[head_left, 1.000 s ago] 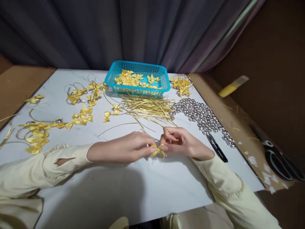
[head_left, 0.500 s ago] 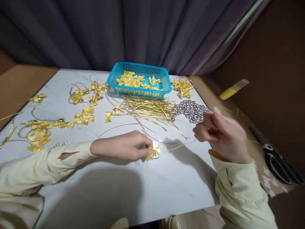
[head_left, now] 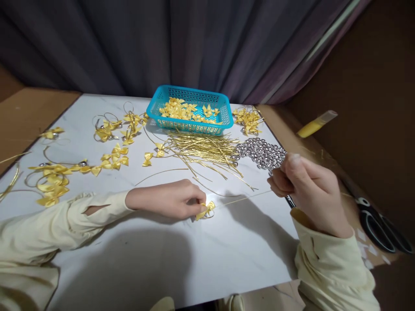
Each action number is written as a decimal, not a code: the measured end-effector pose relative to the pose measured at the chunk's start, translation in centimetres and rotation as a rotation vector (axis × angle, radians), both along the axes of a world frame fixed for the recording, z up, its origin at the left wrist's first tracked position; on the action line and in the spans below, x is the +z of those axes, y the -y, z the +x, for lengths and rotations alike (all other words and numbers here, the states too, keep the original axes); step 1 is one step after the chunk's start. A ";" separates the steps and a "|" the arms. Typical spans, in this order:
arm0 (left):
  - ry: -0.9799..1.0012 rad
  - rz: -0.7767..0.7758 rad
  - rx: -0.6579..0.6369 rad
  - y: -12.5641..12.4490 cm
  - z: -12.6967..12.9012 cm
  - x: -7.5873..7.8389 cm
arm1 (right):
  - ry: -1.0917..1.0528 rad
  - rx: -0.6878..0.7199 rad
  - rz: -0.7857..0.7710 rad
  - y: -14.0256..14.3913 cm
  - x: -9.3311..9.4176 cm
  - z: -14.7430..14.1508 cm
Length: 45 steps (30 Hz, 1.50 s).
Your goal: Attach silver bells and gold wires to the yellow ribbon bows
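My left hand (head_left: pixel 170 199) pinches a yellow ribbon bow (head_left: pixel 210 206) against the white tabletop, with a small loop of gold cord at the bow's lower side. From the bow a thin gold cord (head_left: pixel 244 199) runs straight to the right, up to my right hand (head_left: pixel 313 192). That hand is closed with the thumb on top, and the cord's end is hidden in its fingers. Beyond my hands lies a heap of cut gold cords (head_left: pixel 204 149), and beside it a pile of small shiny silver beads (head_left: pixel 262 151).
A blue plastic basket (head_left: pixel 191 126) with yellow bows stands at the back. Bows with cord loops lie at the left (head_left: pixel 53 185) and behind the bead pile (head_left: pixel 248 119). On the right are black scissors (head_left: pixel 378 226) and a yellow tube (head_left: pixel 316 124).
My right hand has moved slightly right and down, and the cord between my hands looks straighter. The bow, still pinched in my left hand, has shifted a little to the left.
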<state>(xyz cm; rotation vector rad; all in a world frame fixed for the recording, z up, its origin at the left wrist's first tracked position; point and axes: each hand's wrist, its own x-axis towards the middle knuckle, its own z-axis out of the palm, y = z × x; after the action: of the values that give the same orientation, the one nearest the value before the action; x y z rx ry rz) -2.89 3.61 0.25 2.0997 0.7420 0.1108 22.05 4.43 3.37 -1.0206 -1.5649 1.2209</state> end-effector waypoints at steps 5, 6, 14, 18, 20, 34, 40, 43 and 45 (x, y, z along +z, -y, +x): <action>-0.006 -0.035 0.039 -0.2 -0.1 -0.3 | 0.065 -0.047 0.063 -0.3 -0.5 0.1; -0.004 -0.050 0.034 -0.2 -0.1 -0.3 | 0.065 -0.042 0.059 -0.4 -0.6 0.1; 0.063 -0.063 0.060 -0.4 -0.2 0.1 | 0.062 -0.067 0.103 -0.5 -0.7 0.3; 0.060 -0.021 0.056 -0.1 0.1 0.7 | 0.239 -0.010 0.172 -0.1 -1.0 -0.6; 0.068 0.024 0.038 0.2 0.3 1.1 | 0.364 0.159 0.161 0.1 -1.2 -1.6; 0.020 0.198 0.038 1.3 0.6 2.8 | 0.088 0.530 -0.427 1.3 -2.2 -4.5; -0.002 0.225 0.018 1.4 0.6 2.6 | -0.008 0.534 -0.516 1.4 -2.4 -4.6; -0.004 0.181 0.027 1.4 0.5 2.6 | -0.045 0.543 -0.529 1.3 -2.5 -4.6; -0.004 0.144 0.037 1.3 0.5 2.7 | -0.074 0.551 -0.537 1.3 -2.5 -4.5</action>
<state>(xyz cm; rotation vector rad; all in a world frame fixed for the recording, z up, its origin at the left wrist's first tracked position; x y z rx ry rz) -2.41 2.31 2.96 2.2236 0.7963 0.1851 17.55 3.17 0.84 -0.8670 -1.5442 2.1159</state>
